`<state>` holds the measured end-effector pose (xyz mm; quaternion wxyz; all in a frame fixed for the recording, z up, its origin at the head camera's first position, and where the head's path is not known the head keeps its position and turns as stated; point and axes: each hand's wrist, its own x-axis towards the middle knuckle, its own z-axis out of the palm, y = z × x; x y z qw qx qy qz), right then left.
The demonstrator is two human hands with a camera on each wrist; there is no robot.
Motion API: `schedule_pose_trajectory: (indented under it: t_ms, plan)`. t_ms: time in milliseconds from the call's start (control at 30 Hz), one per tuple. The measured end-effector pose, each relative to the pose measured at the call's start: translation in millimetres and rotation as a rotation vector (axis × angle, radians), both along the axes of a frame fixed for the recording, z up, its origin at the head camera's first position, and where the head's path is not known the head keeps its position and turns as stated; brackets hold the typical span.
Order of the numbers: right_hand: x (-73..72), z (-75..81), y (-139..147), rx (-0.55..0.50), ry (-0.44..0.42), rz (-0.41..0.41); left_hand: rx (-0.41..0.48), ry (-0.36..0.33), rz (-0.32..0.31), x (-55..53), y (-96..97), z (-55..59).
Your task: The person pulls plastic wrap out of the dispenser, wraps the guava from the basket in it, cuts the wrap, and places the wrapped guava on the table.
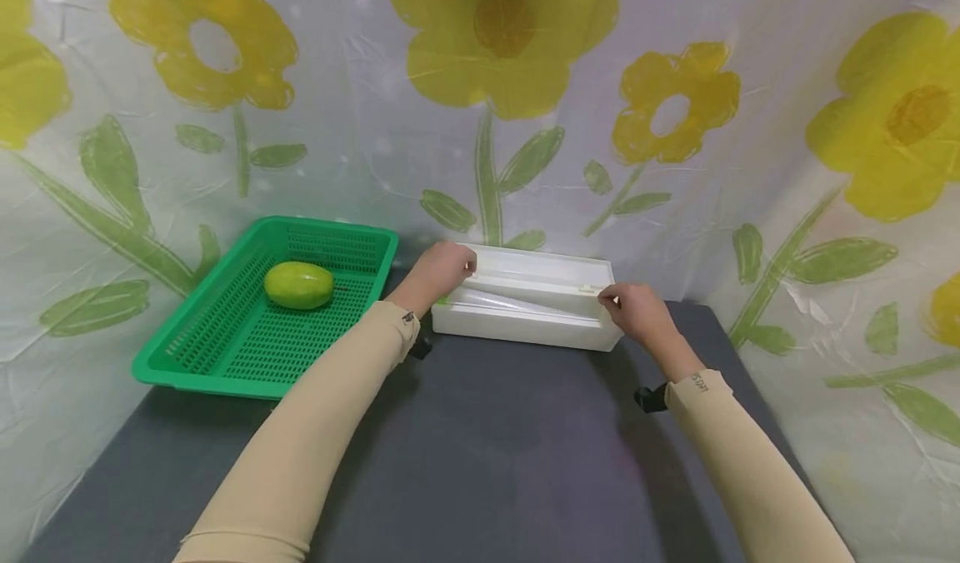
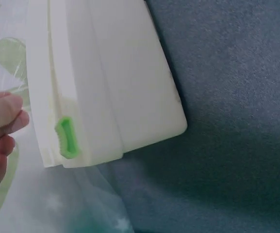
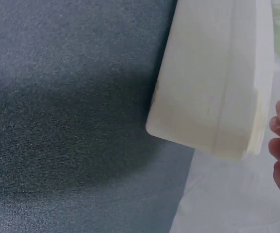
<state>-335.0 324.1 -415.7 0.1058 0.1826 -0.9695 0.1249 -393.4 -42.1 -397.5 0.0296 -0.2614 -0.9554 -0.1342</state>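
A white cling film box [image 1: 525,330] lies on the dark table with its lid [image 1: 543,263] raised at the back. A shiny strip [image 1: 517,303] shows inside. In the left wrist view, a green slider cutter [image 2: 68,138] sits at the box's end. My left hand [image 1: 442,270] is over the box's left end, thumb and forefinger pinching what looks like the edge of clear film. At the right end, my right hand [image 1: 633,309] pinches likewise, other fingers curled. Both wrist views put the fingertips just beyond the box's edge; the film itself is barely visible.
A green plastic basket [image 1: 210,386] stands to the left, holding a yellow-green oval fruit [image 1: 298,286]. Behind and beside the table [image 1: 495,463] hangs a white curtain [image 1: 330,130] with yellow flowers, close behind the box.
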Motion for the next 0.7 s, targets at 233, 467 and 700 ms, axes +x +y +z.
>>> schedule_pose_trajectory:
  t_ms: [233, 467, 700]
  plan:
    - [0.5, 6.3, 1, 0.000, 0.041, 0.022, -0.003, 0.000, -0.037, 2.6, -1.3, 7.3]
    - [-1.8, 19.5, -3, 0.085, 0.011, 0.052, -0.092, -0.003, -0.052, 2.5, -3.8, 12.9]
    - [2.7, 30.6, -5, 0.061, 0.085, -0.006, -0.040, 0.040, 0.062, 7.1, -2.1, 19.2]
